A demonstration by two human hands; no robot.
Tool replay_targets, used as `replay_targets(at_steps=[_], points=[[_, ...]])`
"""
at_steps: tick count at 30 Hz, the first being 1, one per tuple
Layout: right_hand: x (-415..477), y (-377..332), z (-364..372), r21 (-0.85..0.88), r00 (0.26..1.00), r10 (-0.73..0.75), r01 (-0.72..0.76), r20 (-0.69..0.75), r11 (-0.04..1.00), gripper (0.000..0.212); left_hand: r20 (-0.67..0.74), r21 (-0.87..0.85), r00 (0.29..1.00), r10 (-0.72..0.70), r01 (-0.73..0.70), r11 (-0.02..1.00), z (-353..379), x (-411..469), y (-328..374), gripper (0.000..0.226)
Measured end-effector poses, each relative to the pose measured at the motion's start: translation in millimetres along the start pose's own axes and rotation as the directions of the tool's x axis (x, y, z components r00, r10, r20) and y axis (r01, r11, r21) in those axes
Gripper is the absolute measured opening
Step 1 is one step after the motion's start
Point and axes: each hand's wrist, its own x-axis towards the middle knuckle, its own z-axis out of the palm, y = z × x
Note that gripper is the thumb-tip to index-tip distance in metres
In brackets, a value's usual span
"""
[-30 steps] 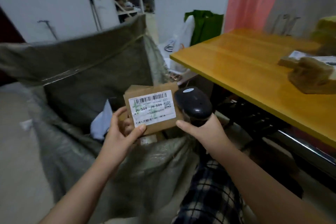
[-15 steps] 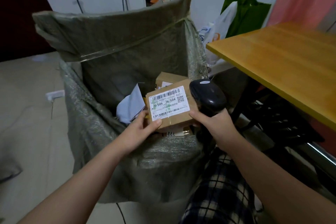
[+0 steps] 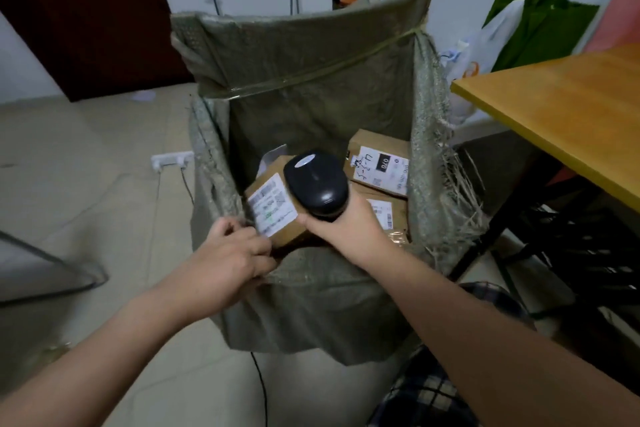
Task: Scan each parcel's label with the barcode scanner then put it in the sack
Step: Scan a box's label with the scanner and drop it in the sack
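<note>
parcel (image 3: 277, 218) is at the centre of the frame, tilted within the open mouth of the green sack (image 3: 311, 80), its white label (image 3: 272, 204) facing up. left hand (image 3: 232, 253) grasps its lower left corner with curled fingers. right hand (image 3: 343, 224) clasps the black barcode scanner (image 3: 317, 180), just right of the label. more parcels (image 3: 379, 163) lie deeper, right of centre.

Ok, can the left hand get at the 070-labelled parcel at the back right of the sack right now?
Probably not directly. The left hand grips another cardboard parcel at the sack's near rim, and the right hand with the barcode scanner sits between it and the 070-labelled parcel.
</note>
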Motion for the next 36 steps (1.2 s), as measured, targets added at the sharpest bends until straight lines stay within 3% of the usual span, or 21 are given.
replay_targets(at_steps=[2, 4, 7, 9, 11, 13, 14, 15, 17, 19, 21, 23, 26, 28, 29, 31, 33, 34, 36], points=[[1.0, 2.2, 7.5, -0.11, 0.977, 0.063, -0.041, 0.204, 0.993, 0.051, -0.062, 0.044, 0.998, -0.017, 0.02, 0.999, -0.9, -0.4, 5.3, 0.025], [-0.8, 10.0, -9.1, -0.217, 0.935, 0.175, -0.11, 0.308, 0.97, 0.041, -0.064, 0.014, 0.996, -0.063, 0.064, 0.998, 3.3, 0.0, 6.7, 0.03], [-7.6, 28.5, -64.4, -0.27, 0.833, 0.37, -0.276, 0.411, 0.922, 0.023, -0.055, -0.155, 0.978, -0.202, 0.192, 0.969, 7.9, 7.1, 0.6, 0.02], [-16.8, 44.7, -106.4, -0.349, 0.751, 0.464, -0.324, 0.47, 0.879, 0.024, -0.145, -0.308, 0.931, -0.335, 0.279, 0.91, -0.1, 23.4, -3.5, 0.02], [-26.3, 63.4, -135.6, -0.479, 0.744, 0.529, -0.318, 0.409, 0.818, 0.036, -0.312, -0.465, 0.792, -0.526, 0.355, 0.811, -16.2, 45.1, -6.0, 0.019], [-29.4, 70.5, -150.1, -0.606, 0.856, 0.472, -0.264, 0.211, 0.75, 0.042, -0.37, -0.585, 0.628, -0.685, 0.415, 0.697, -36.4, 63.2, -7.8, 0.017], [-29.0, 67.9, -154.6, -0.641, 0.923, 0.378, -0.25, 0.068, 0.726, 0.043, -0.337, -0.577, 0.623, -0.706, 0.456, 0.678, -43.7, 69.7, -8.5, 0.016], [-28.1, 58.9, -158.1, -0.628, 0.962, 0.262, -0.253, -0.081, 0.736, 0.049, -0.262, -0.521, 0.68, -0.685, 0.498, 0.693, -46.2, 75.1, -10.6, 0.013], [-22.1, 40.0, -158.9, -0.471, 0.955, 0.057, -0.195, -0.29, 0.86, 0.058, 0.025, -0.343, 0.8, -0.599, 0.57, 0.747, -44.9, 83.2, -8.2, 0.016], [-20.6, 18.0, -143.0, -0.32, 0.934, -0.056, -0.064, -0.353, 0.945, 0.057, 0.297, -0.231, 0.825, -0.481, 0.551, 0.802, -37.9, 86.9, 8.3, 0.053], [-24.7, -7.3, -118.0, -0.135, 0.925, -0.097, 0.05, -0.367, 0.99, 0.048, 0.426, -0.27, 0.832, -0.355, 0.491, 0.828, -32.2, 93.5, 33.7, 0.102], [-24.9, -26.7, -106.2, -0.024, 0.929, -0.132, 0.132, -0.346, 0.991, 0.045, 0.383, -0.284, 0.865, -0.325, 0.444, 0.85, -25.3, 102.8, 55.1, 0.109], [-23.7, -19.9, -133.0, -0.036, 0.907, -0.083, 0.075, -0.413, 0.997, 0.041, 0.28, -0.083, 0.893, -0.352, 0.387, 0.918, -19.7, 115.6, 64.0, 0.045], [-31.6, -6.5, -152.9, -0.175, 0.914, -0.054, -0.018, -0.402, 0.984, 0.048, 0.129, -0.019, 0.91, -0.395, 0.401, 0.916, -24.1, 124.5, 58.8, 0.028], [-35.7, -0.8, -160.0, -0.244, 0.921, -0.053, -0.047, -0.387, 0.969, 0.049, 0.008, -0.061, 0.894, -0.448, 0.447, 0.892, -30.0, 129.0, 53.4, 0.024], [-33.5, -3.1, -168.6, -0.259, 0.909, -0.06, -0.054, -0.413, 0.964, 0.048, -0.238, -0.214, 0.8, -0.551, 0.51, 0.833, -49.7, 138.2, 39.6, 0.018], [-28.2, -20.3, -165.9, -0.095, 0.868, -0.071, 0.027, -0.491, 0.995, 0.045, -0.403, -0.397, 0.691, -0.6, 0.458, 0.795, -65.2, 143.0, 32.2, 0.017], [-29.9, -28.3, -160.7, 0.004, 0.853, -0.08, 0.096, -0.515, 0.995, 0.044, -0.42, -0.443, 0.692, -0.587, 0.408, 0.798, -67.7, 142.8, 31.2, 0.016], [-44.8, -19.7, -149.4, 0.077, 0.859, -0.056, 0.111, -0.509, 0.991, 0.049, -0.282, -0.394, 0.828, -0.485, 0.361, 0.845, -54.4, 137.4, 39.5, 0.017]])
